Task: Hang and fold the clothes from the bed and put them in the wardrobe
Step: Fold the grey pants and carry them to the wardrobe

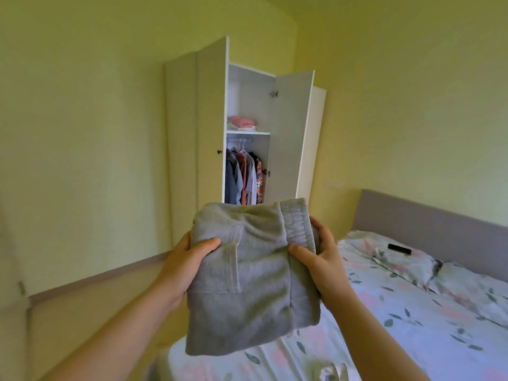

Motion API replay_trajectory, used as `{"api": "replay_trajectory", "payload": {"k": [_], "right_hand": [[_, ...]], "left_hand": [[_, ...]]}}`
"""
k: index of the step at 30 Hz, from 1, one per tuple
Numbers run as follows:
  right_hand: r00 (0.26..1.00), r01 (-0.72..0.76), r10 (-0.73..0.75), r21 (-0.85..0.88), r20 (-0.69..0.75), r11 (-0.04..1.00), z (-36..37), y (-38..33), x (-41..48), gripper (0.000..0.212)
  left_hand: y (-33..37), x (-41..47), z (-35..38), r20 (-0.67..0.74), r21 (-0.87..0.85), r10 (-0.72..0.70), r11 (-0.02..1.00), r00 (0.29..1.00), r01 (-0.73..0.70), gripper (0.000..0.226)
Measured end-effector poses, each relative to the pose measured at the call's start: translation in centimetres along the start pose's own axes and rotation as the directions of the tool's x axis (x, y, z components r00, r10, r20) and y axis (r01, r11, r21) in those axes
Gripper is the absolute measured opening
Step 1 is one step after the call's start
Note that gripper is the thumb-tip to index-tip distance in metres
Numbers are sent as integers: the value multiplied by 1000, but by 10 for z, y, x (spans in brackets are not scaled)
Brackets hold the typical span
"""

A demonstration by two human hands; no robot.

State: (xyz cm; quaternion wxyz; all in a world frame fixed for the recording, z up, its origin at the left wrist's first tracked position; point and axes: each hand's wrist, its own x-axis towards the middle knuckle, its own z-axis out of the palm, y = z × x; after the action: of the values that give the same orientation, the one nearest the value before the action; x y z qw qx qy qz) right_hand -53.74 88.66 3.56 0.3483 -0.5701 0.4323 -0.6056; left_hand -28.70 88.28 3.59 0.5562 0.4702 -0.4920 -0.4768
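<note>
Folded grey garment (253,284) held at centre frame between both hands.
We see the left hand (189,254) gripping its left edge, thumb on top; above, the wardrobe (211,119) stands with doors swung wide, hung clothes (242,177) beneath a shelf (247,132); the right hand (321,259) grips the waistband edge; the bed (412,320) fills the lower right.

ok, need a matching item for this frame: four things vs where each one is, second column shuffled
Things:
1. grey folded garment
2. pink folded clothes
3. small black object
4. hung clothes

Places:
A. on the rail
B. on the pillow
C. gripped by left hand and right hand
D. on the wardrobe shelf

Pairs: 1-C, 2-D, 3-B, 4-A
</note>
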Motion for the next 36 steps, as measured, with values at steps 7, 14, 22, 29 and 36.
{"api": "replay_trajectory", "payload": {"k": [7, 14, 22, 29, 36], "right_hand": [[979, 37, -61, 121, 195, 992, 82, 24, 70, 67], [948, -1, -52, 166, 314, 986, 165, 49, 136, 77], [964, 32, -71, 153, 257, 988, 278, 85, 200, 64], [980, 27, -50, 122, 193, 992, 357, 99, 249, 65], [988, -20, 5, 97, 153, 995, 399, 131, 301, 67]], "left_hand": [[12, 50, -67, -130, 151, 42, 988, 991, -23, 69], [2, 109, -133, -242, 118, 40, 993, 969, -11, 46], [-4, 189, -234, -226, 113, 58, 993, 972, -33, 47], [-2, 276, -307, -139, 110, 34, 994, 990, -19, 45], [-19, 360, -344, -51, 107, -15, 994, 999, 21, 47]]}}
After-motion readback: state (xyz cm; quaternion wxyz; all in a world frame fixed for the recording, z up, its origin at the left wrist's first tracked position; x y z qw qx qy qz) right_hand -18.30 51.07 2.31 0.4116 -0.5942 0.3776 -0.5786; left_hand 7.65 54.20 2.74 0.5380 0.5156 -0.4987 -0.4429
